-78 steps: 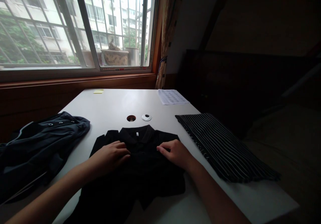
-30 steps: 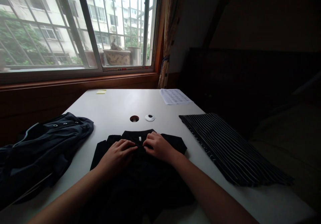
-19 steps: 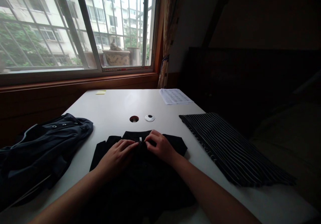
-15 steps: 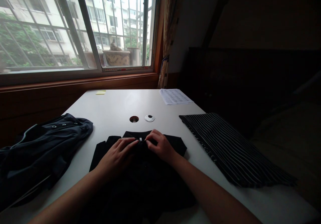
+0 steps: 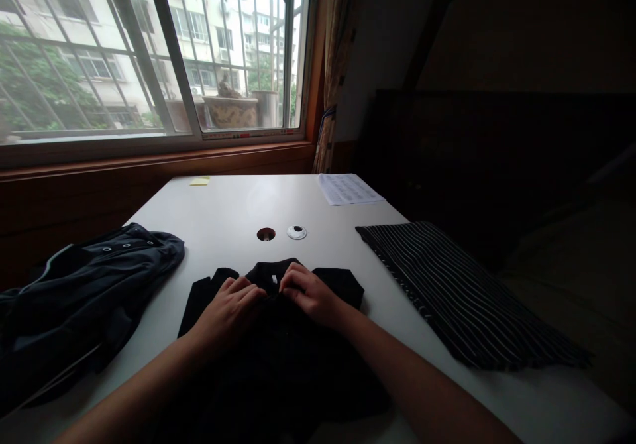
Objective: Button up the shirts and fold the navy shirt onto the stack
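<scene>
A black collared shirt point(image 5: 283, 371) lies spread on the white table, its collar toward the far side and a small white label showing inside the neck. My left hand point(image 5: 236, 305) pinches the left edge of the collar opening with its fingertips. Across the gap, my right hand point(image 5: 311, 295) has thumb and fingers closed on the right edge of the same collar. Both hands are close together at the neck, and the forearms cover part of the shirt. Its lower part is too dark to make out details.
On the left lies a dark jacket point(image 5: 99, 291) with metal eyelets. A black striped cloth point(image 5: 457, 291) is at the right. Beyond the shirt are a round hole point(image 5: 266, 234), a white round cap point(image 5: 297, 232), papers point(image 5: 350, 189) and a yellow note point(image 5: 199, 181) on the table point(image 5: 233, 209).
Both hands have shifted slightly toward me and to the left, pulling the collar's front edges. The neck opening shows wider, with more of the inner collar and label visible.
</scene>
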Demonstrator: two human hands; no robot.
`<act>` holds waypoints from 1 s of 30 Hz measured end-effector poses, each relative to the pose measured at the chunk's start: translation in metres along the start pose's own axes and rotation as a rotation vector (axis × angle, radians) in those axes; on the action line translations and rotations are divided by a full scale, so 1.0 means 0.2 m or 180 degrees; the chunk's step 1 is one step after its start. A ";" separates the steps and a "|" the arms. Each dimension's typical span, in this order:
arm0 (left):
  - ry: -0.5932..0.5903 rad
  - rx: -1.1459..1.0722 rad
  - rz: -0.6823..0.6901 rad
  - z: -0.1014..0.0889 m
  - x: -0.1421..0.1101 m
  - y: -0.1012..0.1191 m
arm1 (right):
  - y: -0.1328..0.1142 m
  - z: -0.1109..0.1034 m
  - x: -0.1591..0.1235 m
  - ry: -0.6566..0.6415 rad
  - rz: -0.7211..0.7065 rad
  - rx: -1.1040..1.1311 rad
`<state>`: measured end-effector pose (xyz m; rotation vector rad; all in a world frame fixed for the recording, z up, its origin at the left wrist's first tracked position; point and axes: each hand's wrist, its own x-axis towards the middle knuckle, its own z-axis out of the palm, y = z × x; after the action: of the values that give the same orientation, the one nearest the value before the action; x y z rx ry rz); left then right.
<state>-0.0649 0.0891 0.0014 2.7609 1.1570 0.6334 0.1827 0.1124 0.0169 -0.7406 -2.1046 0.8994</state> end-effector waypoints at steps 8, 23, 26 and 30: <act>0.0098 -0.0088 -0.0007 -0.03 0.01 0.04 | 0.00 0.00 0.01 -0.0036 -0.0018 0.0050; 0.0550 0.0095 0.0367 -0.01 -0.01 0.01 | -0.02 0.01 0.00 -0.0332 -0.0162 -0.0351; 0.0565 0.0167 0.0475 -0.01 -0.01 0.02 | -0.01 0.02 0.00 -0.0411 -0.0291 -0.0596; 0.0500 0.0212 0.0517 -0.02 -0.01 0.03 | -0.01 0.02 0.00 -0.0587 -0.0439 -0.0888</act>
<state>-0.0641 0.0834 0.0050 2.9291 1.0038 0.8579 0.1791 0.1092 0.0154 -0.6613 -2.4449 0.6263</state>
